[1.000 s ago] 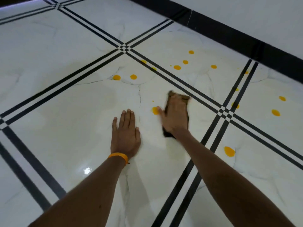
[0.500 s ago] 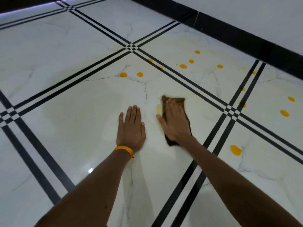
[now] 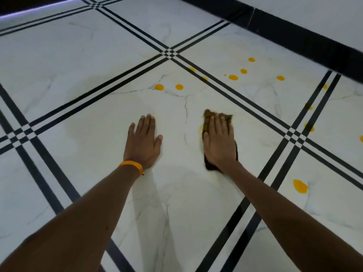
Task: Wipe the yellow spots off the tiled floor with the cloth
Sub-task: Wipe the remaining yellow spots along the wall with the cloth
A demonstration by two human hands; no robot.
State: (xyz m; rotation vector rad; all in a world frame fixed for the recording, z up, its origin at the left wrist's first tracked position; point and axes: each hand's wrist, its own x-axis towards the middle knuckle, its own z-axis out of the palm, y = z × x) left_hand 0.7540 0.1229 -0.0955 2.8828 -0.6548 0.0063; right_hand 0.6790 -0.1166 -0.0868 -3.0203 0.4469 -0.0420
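hands flat: right (image 3: 220,143) presses cloth (image 3: 207,119), left (image 3: 143,143) on floor (image 3: 88,134).

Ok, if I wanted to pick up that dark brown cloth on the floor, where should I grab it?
Probably the rumpled far end of the dark brown cloth, coming down from above. It lies flat on the white tiled floor under the flat right hand, so only that bunched end gives fingers something to pinch.

Black skirting (image 3: 294,38) below white wall (image 3: 314,10) (far side); orange wristband (image 3: 131,165).
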